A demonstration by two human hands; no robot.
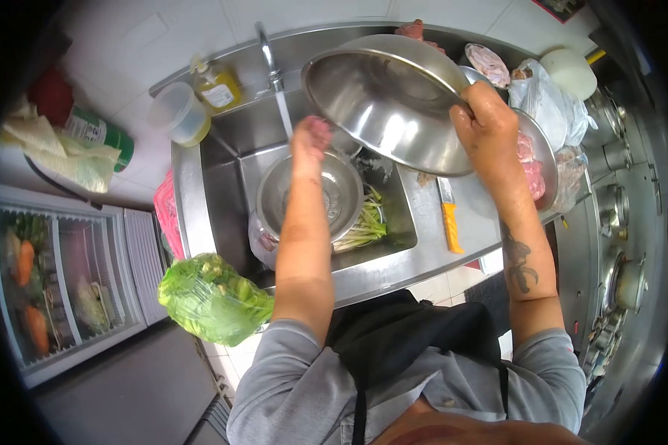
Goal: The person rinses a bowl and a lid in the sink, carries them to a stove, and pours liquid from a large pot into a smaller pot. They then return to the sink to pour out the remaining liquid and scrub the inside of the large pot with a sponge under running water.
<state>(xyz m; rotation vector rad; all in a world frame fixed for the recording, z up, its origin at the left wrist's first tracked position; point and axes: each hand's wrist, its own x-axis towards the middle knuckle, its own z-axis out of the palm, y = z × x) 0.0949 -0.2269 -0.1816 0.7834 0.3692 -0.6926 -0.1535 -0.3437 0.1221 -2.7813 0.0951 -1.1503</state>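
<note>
My right hand (490,126) grips the rim of a large steel mixing bowl (393,104), held tilted above the sink's right side with its shiny inside toward me. My left hand (311,139) is over the sink (234,152), beside the running water (284,115) from the faucet (268,59). Its fingers look curled and pinkish; whether anything is in them is not clear. Below my left forearm, a smaller steel bowl (273,194) with water in it sits in the sink. Green onions (365,228) lie in the sink to its right.
A yellow-handled knife (450,222) lies on the right counter, near a bowl of raw meat (531,167) and plastic bags (545,100). Bagged lettuce (214,297) is at the sink's front left. Behind stand a soap bottle (219,89) and plastic container (179,111).
</note>
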